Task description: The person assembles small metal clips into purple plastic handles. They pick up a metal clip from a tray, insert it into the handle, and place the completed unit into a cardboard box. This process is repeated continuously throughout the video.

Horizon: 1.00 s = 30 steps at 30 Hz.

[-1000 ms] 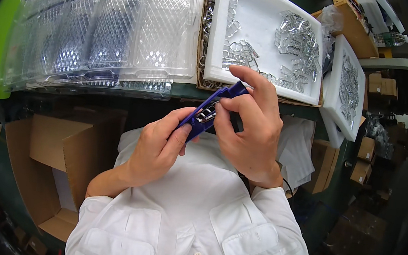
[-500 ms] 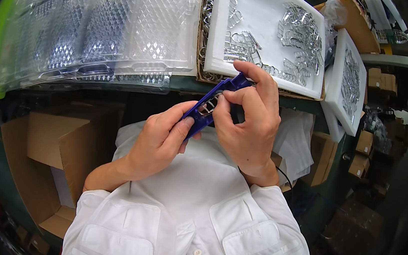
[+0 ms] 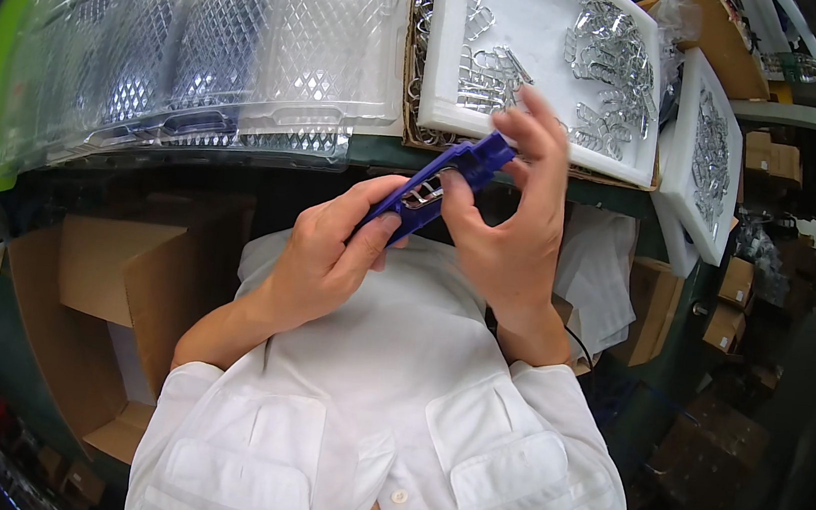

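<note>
My left hand [image 3: 329, 241] grips the near end of a long blue plastic piece [image 3: 420, 211], thumb on top and fingers beneath. The piece slants up to the right, and an opening in its middle shows a shiny bent-wire clip [image 3: 423, 192]. My right hand [image 3: 512, 206] is at the far end. Its thumb touches the piece beside the clip, while its raised fingers are spread apart and smeared by motion. Beyond that hand, a white foam tray [image 3: 529, 27] holds many loose metal wire clips [image 3: 608, 41].
Clear plastic trays [image 3: 221, 42] with a diamond pattern are stacked at the far left. An open cardboard box [image 3: 89, 269] stands below them. Another foam tray [image 3: 688, 136] with clips leans at the right, near a white plastic bag [image 3: 592, 276]. More cartons [image 3: 729, 312] stand farther right.
My right fingers have lifted off the blue piece's far end and spread apart. The piece has shifted slightly to the right, its clip more plainly seen. My left hand keeps its grip.
</note>
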Each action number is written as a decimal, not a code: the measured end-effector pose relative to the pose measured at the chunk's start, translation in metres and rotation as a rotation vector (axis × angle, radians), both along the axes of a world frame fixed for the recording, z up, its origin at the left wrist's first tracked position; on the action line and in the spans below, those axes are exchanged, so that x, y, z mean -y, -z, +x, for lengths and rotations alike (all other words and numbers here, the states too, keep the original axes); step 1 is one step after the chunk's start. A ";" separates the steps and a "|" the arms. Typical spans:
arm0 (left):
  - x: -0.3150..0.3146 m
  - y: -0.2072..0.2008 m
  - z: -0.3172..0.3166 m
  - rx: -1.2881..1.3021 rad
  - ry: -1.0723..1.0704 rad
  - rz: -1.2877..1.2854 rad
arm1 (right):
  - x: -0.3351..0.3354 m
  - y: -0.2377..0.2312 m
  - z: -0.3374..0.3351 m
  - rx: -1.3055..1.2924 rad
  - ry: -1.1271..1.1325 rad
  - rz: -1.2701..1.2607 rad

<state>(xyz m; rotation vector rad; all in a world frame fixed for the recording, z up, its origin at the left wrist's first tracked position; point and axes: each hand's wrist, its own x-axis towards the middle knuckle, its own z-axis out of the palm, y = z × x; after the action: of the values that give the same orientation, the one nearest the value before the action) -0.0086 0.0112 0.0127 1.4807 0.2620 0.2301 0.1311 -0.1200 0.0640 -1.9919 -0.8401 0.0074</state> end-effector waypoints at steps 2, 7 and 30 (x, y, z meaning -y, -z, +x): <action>0.001 0.000 0.003 0.022 0.013 0.036 | 0.004 0.007 0.002 -0.176 -0.036 0.006; 0.006 -0.004 0.016 -0.082 0.029 -0.020 | 0.010 0.026 -0.003 -0.257 -0.014 0.038; -0.030 -0.043 0.007 -0.224 0.276 -0.381 | 0.023 0.008 0.013 -0.559 -0.203 0.387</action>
<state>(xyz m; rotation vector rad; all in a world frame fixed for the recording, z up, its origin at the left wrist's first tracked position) -0.0021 0.0415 0.0555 1.1463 0.2616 -0.2009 0.1439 -0.1426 0.0562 -1.4278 -0.6137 0.4630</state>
